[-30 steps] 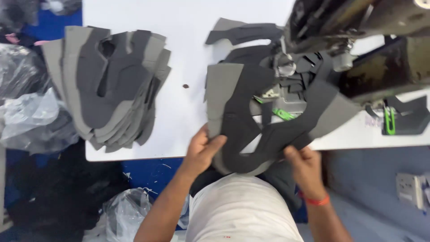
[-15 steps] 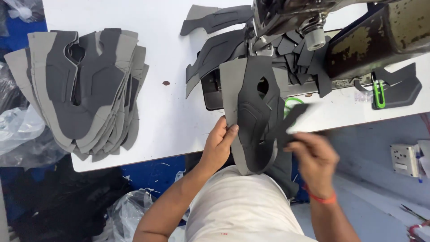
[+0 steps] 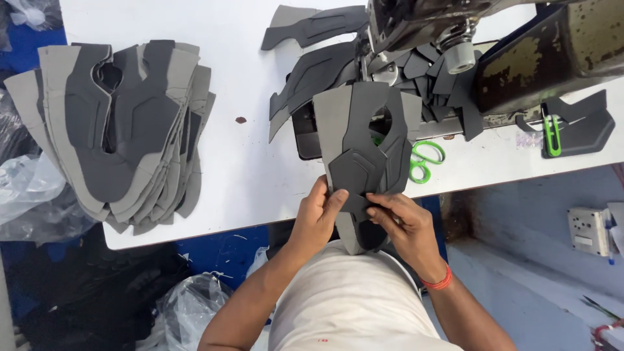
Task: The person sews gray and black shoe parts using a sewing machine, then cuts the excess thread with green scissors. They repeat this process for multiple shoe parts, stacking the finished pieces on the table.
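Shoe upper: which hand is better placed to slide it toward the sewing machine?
Probably the left hand: it grips the shoe upper at its edge, while the right hand pinches a small overlay.

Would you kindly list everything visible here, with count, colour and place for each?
Grey and dark grey flat shoe-upper piece: one, held at the table's near edge by both hands.
Fanned stack of grey shoe-upper pieces: one stack, count unclear, table left.
Loose dark grey cut panels: several, beside and under the machine.
Sewing machine: one, dark and worn, top right.
Green-handled scissors: one pair, beside the held piece.
Green clip tool: one, on a dark panel, far right.
White table: one.
Clear plastic bags: several, floor left.
Left hand: grips the piece's lower left.
Right hand: pinches its lower right; red band on wrist.
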